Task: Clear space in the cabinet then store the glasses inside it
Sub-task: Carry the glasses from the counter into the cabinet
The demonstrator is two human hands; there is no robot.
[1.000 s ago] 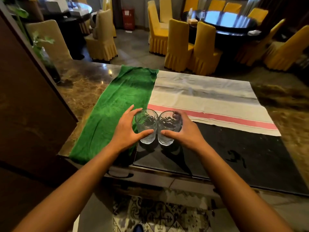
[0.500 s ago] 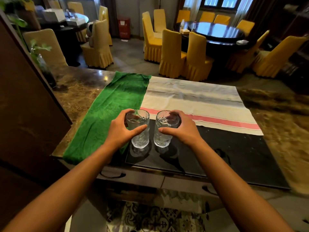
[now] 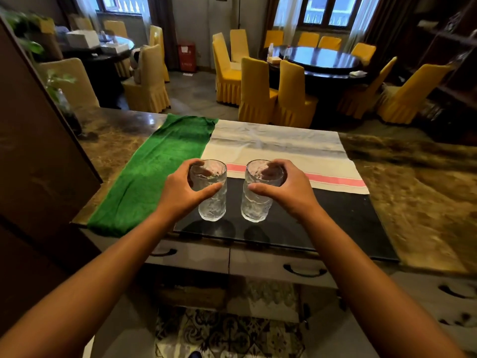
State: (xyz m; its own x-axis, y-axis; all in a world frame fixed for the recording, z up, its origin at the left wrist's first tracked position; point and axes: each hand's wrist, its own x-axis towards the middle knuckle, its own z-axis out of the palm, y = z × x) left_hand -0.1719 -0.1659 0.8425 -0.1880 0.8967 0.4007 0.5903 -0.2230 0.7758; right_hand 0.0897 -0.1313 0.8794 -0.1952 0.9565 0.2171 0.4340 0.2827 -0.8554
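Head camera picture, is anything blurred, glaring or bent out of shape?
Head view: the right side of the counter is smeared with blur; the glasses in both hands stay fairly sharp; the windows are blown out; the wide lens curves edges and stretches the forearms.

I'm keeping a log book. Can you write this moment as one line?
left hand: grips left glass | right hand: grips right glass | glasses: upright, apart

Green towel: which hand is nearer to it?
Left. The left hand holds a glass right beside the green towel; the right hand holds the other glass farther right.
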